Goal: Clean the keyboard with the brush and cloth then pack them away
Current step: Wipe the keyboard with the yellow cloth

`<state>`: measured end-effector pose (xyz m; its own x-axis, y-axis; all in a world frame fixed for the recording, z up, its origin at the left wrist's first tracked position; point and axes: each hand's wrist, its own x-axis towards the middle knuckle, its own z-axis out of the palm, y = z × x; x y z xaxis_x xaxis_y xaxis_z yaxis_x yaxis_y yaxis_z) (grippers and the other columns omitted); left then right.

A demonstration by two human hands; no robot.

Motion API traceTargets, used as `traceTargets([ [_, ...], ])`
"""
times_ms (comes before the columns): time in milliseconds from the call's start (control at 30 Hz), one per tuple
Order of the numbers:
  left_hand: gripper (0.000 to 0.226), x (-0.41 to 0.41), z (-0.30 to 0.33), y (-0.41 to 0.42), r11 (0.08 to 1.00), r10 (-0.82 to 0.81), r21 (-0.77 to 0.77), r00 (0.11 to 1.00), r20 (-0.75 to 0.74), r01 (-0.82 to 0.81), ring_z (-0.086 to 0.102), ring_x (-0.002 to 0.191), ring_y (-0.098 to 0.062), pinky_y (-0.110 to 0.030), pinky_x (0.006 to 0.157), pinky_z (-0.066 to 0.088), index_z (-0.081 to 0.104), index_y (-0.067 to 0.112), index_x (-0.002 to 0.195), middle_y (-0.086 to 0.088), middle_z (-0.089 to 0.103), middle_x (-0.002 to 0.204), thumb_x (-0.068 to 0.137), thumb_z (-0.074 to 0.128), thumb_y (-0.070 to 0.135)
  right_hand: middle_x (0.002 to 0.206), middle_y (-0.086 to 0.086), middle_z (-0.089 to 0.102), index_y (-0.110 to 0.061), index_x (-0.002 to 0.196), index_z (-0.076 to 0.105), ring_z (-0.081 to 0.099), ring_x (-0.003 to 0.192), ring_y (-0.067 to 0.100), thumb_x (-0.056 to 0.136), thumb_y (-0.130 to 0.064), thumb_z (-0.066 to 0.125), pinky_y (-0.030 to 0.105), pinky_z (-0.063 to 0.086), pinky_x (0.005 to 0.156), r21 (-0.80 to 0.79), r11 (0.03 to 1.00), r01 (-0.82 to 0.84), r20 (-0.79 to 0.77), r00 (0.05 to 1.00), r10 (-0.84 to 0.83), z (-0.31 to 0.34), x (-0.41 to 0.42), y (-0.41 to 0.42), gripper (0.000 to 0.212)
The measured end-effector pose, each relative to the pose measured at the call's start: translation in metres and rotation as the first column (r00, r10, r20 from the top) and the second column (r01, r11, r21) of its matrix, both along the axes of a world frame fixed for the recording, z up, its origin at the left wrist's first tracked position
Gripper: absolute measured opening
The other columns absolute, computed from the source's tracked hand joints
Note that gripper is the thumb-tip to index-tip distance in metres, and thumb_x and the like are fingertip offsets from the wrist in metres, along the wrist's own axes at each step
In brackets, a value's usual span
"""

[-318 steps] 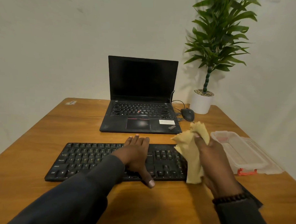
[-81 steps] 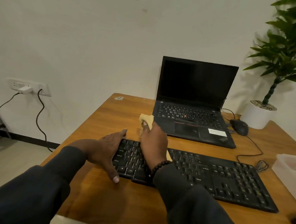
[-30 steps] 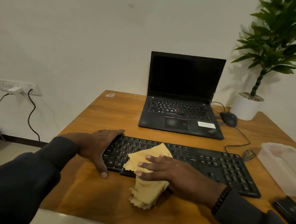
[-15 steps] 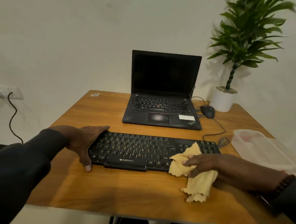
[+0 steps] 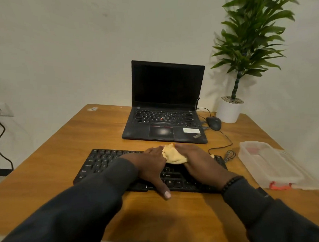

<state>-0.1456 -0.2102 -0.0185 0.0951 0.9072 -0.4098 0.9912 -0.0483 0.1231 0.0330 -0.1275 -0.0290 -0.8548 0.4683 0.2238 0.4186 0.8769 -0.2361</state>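
The black keyboard (image 5: 106, 162) lies across the wooden table (image 5: 63, 153) in front of me. My left hand (image 5: 151, 165) rests flat on its middle, fingers straight, with the thumb hanging over the front edge. My right hand (image 5: 195, 160) holds the bunched yellow cloth (image 5: 173, 154) and presses it onto the keys near the keyboard's far edge, right of centre. The two hands lie side by side, almost touching at the cloth. No brush is in view.
An open black laptop (image 5: 164, 121) stands behind the keyboard, with a wired mouse (image 5: 213, 122) and a white plant pot (image 5: 227, 110) to its right. A clear plastic box (image 5: 267, 164) with a red clip sits at the table's right edge. The mouse cable (image 5: 224, 145) loops nearby.
My right hand carried the cloth from the keyboard's front right corner up to its far edge near the middle. My left hand shifted from the keyboard's left end to its middle.
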Motion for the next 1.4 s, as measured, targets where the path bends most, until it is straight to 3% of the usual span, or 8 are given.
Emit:
traceTargets([
  [100,0.133,-0.003,-0.011,-0.001,0.999,-0.019,0.043,0.999,-0.030,0.020,-0.011,0.152,-0.030,-0.047,0.124,0.001,-0.004,0.013,0.159,-0.006,-0.018,0.165,0.068,0.070,0.077,0.154,-0.002,0.035,-0.020,0.148,0.036,0.030,0.142,0.012,0.096,-0.009,0.050,0.030,0.021,0.119,0.013,0.996,-0.088,0.091,0.992,0.087,-0.018,0.007,-0.013,0.055],
  [233,0.143,-0.002,-0.008,0.001,0.996,-0.015,0.091,1.000,0.016,0.013,-0.003,0.153,-0.026,-0.038,0.122,-0.001,-0.019,0.013,0.156,-0.004,-0.009,0.167,0.067,0.079,0.066,0.156,-0.017,0.023,-0.031,0.149,0.032,0.015,0.142,-0.004,0.095,-0.006,0.051,0.018,0.013,0.115,0.033,0.994,-0.100,0.172,0.981,0.093,-0.010,0.036,-0.025,0.062],
  [467,0.144,-0.002,-0.009,0.006,0.997,-0.001,0.082,0.999,0.034,-0.001,-0.001,0.152,-0.030,-0.044,0.121,0.003,-0.019,0.019,0.156,-0.005,-0.007,0.167,0.063,0.078,0.072,0.136,-0.012,0.052,-0.032,0.131,0.054,0.043,0.127,0.004,0.092,-0.015,0.059,0.017,0.032,0.105,0.079,0.995,0.054,0.150,0.986,-0.066,0.007,0.063,-0.012,0.043],
  [900,0.143,0.004,-0.008,0.007,0.994,-0.017,0.106,0.999,-0.048,0.022,0.006,0.151,-0.029,-0.040,0.121,0.002,-0.017,0.012,0.156,-0.008,0.000,0.166,0.064,0.073,0.077,0.147,-0.008,0.038,-0.028,0.144,0.039,0.034,0.133,0.011,0.094,-0.015,0.056,0.024,0.035,0.105,0.156,0.967,0.203,0.177,0.957,-0.229,-0.007,0.061,-0.044,0.055],
  [1067,0.144,0.006,-0.007,0.007,0.995,-0.014,0.096,0.999,-0.048,0.019,0.002,0.151,-0.031,-0.043,0.122,0.001,-0.018,0.011,0.156,-0.009,-0.003,0.166,0.064,0.073,0.076,0.134,-0.006,0.054,-0.025,0.135,0.051,0.045,0.123,0.010,0.093,-0.012,0.057,0.023,0.036,0.103,0.010,0.970,0.243,0.055,0.968,-0.243,-0.009,0.041,-0.048,0.044],
  [1200,0.146,0.006,-0.005,0.008,0.997,0.012,0.075,0.999,-0.046,-0.008,-0.001,0.151,-0.034,-0.046,0.122,0.002,-0.021,0.013,0.155,-0.009,-0.006,0.166,0.063,0.076,0.074,0.103,-0.012,0.066,-0.029,0.116,0.063,0.057,0.090,-0.002,0.098,-0.016,0.050,0.013,0.045,0.070,-0.383,0.879,0.284,-0.225,0.894,-0.387,0.017,0.050,-0.012,0.026],
  [1300,0.148,0.006,-0.004,0.009,0.998,0.028,0.064,0.999,-0.029,-0.026,0.001,0.151,-0.034,-0.048,0.122,0.004,-0.022,0.015,0.155,-0.008,-0.004,0.166,0.061,0.078,0.073,0.097,-0.010,0.065,-0.025,0.112,0.064,0.057,0.086,0.003,0.098,-0.014,0.050,0.015,0.042,0.065,-0.359,0.857,0.369,-0.371,0.786,-0.494,0.020,0.035,0.017,0.023],
  [1400,0.142,0.005,-0.004,0.009,0.998,0.036,0.059,0.999,-0.033,-0.034,0.012,0.148,-0.033,-0.049,0.123,0.012,-0.005,0.013,0.157,-0.010,0.010,0.164,0.059,0.075,0.077,0.101,-0.012,0.064,-0.023,0.113,0.065,0.057,0.091,0.004,0.097,-0.011,0.050,0.013,0.042,0.070,-0.256,0.927,0.275,-0.330,0.876,-0.351,0.011,0.006,0.021,0.025],
])
